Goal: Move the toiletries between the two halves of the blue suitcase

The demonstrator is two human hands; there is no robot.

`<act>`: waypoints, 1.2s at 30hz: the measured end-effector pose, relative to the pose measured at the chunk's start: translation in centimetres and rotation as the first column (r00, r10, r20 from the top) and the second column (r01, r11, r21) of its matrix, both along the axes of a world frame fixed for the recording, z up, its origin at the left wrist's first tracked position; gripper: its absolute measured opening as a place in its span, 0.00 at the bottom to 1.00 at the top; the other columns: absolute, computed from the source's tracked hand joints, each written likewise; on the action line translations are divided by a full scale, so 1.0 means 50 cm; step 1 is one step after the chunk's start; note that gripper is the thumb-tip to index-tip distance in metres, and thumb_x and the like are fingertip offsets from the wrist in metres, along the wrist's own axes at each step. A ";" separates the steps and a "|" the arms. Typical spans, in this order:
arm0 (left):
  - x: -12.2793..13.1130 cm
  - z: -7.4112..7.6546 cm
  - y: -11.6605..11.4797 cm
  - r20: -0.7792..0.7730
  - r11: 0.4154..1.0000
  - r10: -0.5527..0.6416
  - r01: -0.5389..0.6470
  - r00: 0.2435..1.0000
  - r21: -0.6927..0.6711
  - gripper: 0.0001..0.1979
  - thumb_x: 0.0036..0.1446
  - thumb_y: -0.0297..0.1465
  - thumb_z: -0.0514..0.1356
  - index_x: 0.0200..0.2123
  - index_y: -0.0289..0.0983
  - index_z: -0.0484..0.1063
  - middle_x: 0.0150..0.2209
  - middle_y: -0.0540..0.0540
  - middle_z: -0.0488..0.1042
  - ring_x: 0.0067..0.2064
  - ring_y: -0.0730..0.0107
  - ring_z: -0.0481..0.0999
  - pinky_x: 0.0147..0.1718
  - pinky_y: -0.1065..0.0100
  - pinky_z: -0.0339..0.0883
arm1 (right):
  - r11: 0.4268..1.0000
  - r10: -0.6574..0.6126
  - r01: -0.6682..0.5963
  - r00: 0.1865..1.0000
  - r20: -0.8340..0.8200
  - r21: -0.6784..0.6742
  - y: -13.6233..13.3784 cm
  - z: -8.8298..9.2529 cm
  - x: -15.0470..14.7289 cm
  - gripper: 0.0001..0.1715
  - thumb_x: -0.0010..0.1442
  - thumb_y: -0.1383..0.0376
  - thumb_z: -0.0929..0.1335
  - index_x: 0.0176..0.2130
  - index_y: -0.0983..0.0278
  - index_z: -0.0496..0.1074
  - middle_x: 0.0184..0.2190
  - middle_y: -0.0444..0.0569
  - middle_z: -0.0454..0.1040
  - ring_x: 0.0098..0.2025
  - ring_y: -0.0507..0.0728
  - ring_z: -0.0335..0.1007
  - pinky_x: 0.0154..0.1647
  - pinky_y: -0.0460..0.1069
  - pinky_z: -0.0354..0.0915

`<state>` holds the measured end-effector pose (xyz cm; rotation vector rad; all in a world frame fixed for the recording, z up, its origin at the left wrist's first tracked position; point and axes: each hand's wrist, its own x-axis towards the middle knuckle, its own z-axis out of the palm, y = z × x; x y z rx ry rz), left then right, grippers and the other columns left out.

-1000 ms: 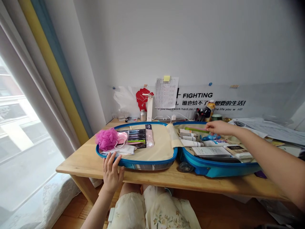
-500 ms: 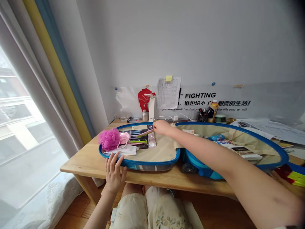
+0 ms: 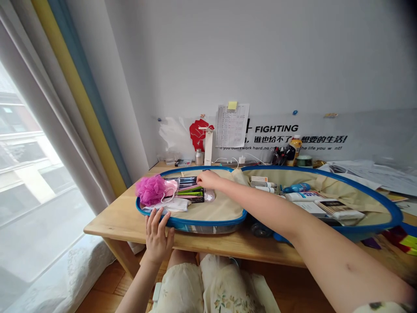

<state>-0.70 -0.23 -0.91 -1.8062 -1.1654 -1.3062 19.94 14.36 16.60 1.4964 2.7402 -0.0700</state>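
Note:
My left hand (image 3: 159,237) rests with fingers spread on the near blue rim of the left half of an open suitcase (image 3: 205,222). My right hand (image 3: 208,180) is closed over that half, pinching a slim pink-and-green stick (image 3: 192,188), perhaps a toothbrush; its fingertips are partly hidden. Under and beside it lie dark packs with several coloured slim sticks (image 3: 185,181). A pink bath puff (image 3: 150,190) with a white cord sits at the left end. Near it are a white packet (image 3: 172,205) and a small clear-pink item (image 3: 210,196).
The suitcase's right half (image 3: 342,174) holds a blue bottle (image 3: 297,188), white tubes and boxes, and a pack of cotton swabs (image 3: 339,208). Behind it on the wooden table (image 3: 110,217) stand a lamp (image 3: 208,147), an orange-labelled bottle (image 3: 295,149), pens and papers (image 3: 361,174).
My right hand has moved left and slightly down, bringing the slim stick low over the dark packs. My left hand stays on the rim. The view has shifted slightly.

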 end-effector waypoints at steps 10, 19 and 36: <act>0.000 0.001 0.001 0.012 1.000 -0.003 0.003 1.000 0.019 0.25 0.65 0.29 0.53 0.65 0.40 0.59 0.65 0.37 0.62 0.71 0.53 0.52 0.68 0.46 0.45 | 0.996 -0.083 0.087 0.979 -0.188 0.016 0.035 0.088 0.211 0.15 0.64 0.60 0.65 0.46 0.60 0.78 0.44 0.46 0.80 0.46 0.53 0.75 0.48 0.47 0.67; 0.001 0.005 0.000 -0.001 1.000 -0.008 0.008 1.000 0.028 0.27 0.64 0.27 0.54 0.66 0.40 0.57 0.66 0.37 0.61 0.71 0.53 0.51 0.68 0.47 0.45 | 0.943 -0.327 0.318 0.940 -0.095 -0.097 0.028 0.075 0.457 0.14 0.53 0.62 0.68 0.38 0.60 0.80 0.35 0.48 0.82 0.39 0.58 0.77 0.41 0.49 0.68; -0.002 -0.001 0.002 0.002 1.000 -0.011 0.011 1.000 0.022 0.28 0.64 0.27 0.54 0.67 0.41 0.56 0.67 0.37 0.60 0.71 0.53 0.51 0.68 0.47 0.45 | 0.786 -0.468 0.513 0.859 0.208 -0.347 -0.070 0.021 0.614 0.14 0.64 0.58 0.68 0.46 0.64 0.73 0.45 0.49 0.76 0.44 0.53 0.73 0.47 0.53 0.72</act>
